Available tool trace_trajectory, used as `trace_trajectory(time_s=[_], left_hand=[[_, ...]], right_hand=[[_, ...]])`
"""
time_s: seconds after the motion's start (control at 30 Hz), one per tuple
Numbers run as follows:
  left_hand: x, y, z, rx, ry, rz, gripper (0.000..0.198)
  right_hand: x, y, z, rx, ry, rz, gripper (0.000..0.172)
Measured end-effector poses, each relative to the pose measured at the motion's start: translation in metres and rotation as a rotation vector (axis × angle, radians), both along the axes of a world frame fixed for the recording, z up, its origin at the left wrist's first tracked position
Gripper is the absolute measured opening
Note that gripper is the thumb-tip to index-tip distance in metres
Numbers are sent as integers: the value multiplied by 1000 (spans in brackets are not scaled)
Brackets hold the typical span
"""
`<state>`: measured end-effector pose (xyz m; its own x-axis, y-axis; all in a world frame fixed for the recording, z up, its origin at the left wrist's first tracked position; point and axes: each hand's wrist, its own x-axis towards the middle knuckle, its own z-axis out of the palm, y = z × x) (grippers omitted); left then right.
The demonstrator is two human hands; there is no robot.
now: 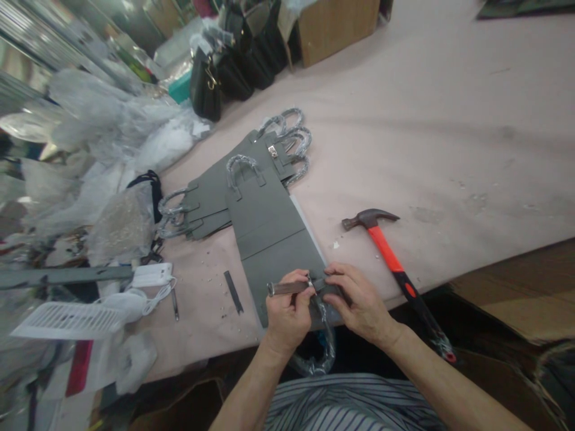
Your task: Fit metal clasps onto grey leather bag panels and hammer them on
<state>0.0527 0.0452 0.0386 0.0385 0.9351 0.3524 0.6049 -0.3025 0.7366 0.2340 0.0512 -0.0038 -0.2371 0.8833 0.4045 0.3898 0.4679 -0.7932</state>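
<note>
A flat grey bag piece (269,233) with plastic-wrapped handles lies in front of me, its near end at the table's edge. My left hand (290,314) is closed around a short brownish metal punch (287,288), which lies nearly level over the grey piece. The punch's right end meets a small grey strap (320,282). My right hand (362,302) pinches this strap from the right, its fingertips close to the left hand's. Below both hands a plastic-wrapped handle (330,347) hangs over the edge. A claw hammer (390,254) with a red and black handle rests to the right.
More grey bag pieces (211,191) are stacked behind. A dark strip (233,291) and tiny scraps lie on the left. Further left are a white fan-like device (72,320), a pen (174,304) and heaped plastic bags (112,131). Black bags (238,66) and a cardboard box (339,30) stand at the back.
</note>
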Motion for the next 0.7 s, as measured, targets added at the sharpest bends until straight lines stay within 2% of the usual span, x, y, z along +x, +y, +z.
trace_trajectory(time_s=[0.27,0.47,0.6,0.7], left_hand=[[-1,11,7,-33,59,-81,10],[11,8,9,-65,108,-118,15],[11,6,7,-115,-3,-35,14],[9,5,3,-90,-57,7,10]], right_hand=[[-1,1,2,7,25,-10,17],[-1,-1,-1,-11,18,2,20],[-1,-1,-3,-16,15,4,19],[-2,-1,-2,-5,23,3,18]])
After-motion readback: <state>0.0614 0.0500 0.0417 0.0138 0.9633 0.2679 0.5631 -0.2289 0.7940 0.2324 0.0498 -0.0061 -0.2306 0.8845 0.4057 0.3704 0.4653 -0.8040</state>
